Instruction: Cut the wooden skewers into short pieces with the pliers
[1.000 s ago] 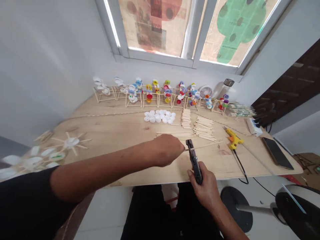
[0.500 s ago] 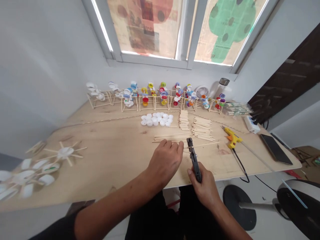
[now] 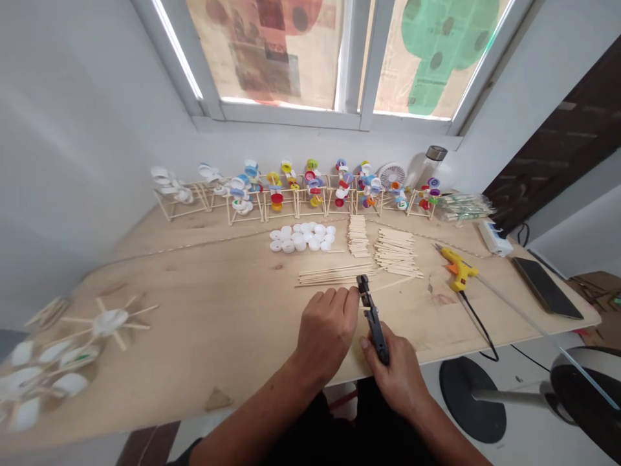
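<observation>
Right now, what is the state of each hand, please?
Left hand: closed beside the black hand tool; anything pinched cannot be told.
Right hand: closed, holding the black hand tool.

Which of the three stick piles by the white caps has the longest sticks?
The front-left pile, on the near side of the white caps. Its sticks are clearly longer than those in the narrow pile and the wide pile.
</observation>
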Demonstrator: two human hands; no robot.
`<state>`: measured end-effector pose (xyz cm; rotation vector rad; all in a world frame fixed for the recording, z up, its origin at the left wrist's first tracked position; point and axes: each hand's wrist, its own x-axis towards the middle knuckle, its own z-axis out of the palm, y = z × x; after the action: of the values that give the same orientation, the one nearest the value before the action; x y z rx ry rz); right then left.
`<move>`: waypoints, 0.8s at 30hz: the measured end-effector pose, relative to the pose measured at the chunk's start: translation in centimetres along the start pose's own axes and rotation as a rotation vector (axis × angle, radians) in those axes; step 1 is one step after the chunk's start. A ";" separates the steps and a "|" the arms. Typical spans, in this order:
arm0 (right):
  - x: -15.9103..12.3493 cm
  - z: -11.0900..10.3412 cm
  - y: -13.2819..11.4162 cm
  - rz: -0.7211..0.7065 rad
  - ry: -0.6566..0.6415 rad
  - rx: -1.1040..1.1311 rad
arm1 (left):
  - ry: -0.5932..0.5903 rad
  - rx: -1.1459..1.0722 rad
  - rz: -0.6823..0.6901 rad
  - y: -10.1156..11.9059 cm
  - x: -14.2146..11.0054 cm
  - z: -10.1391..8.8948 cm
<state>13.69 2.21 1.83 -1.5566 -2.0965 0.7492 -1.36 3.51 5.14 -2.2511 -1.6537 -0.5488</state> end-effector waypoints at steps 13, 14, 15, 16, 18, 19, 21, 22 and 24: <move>1.3 0.6 0.1 0.096 -0.105 -0.011 | 0.013 -0.086 0.009 -1.6 0.3 2.8; 1.4 0.6 0.1 0.108 -0.114 -0.013 | 0.012 -0.101 0.005 -1.7 0.4 3.0; 1.5 0.7 0.2 0.121 -0.125 -0.017 | 0.009 -0.116 -0.001 -1.9 0.4 3.2; 1.6 0.7 0.2 0.135 -0.136 -0.024 | 0.004 -0.129 -0.006 -2.0 0.5 3.4; 1.8 0.9 0.3 0.168 -0.158 -0.040 | -0.007 -0.150 -0.017 -2.3 0.6 3.6; 1.9 1.0 0.3 0.182 -0.169 -0.045 | -0.013 -0.160 -0.023 -2.4 0.6 3.8; 2.1 1.3 0.4 0.205 -0.188 -0.046 | -0.022 -0.185 -0.034 -2.6 0.7 4.0; 2.2 1.4 0.4 0.214 -0.195 -0.044 | -0.025 -0.200 -0.040 -2.7 0.7 4.1; 2.3 1.6 0.4 0.228 -0.199 -0.047 | -0.031 -0.228 -0.050 -2.9 0.8 4.3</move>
<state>12.35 4.27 0.35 -1.8363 -2.1087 0.9751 -3.39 6.98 1.69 -2.3911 -1.7454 -0.7531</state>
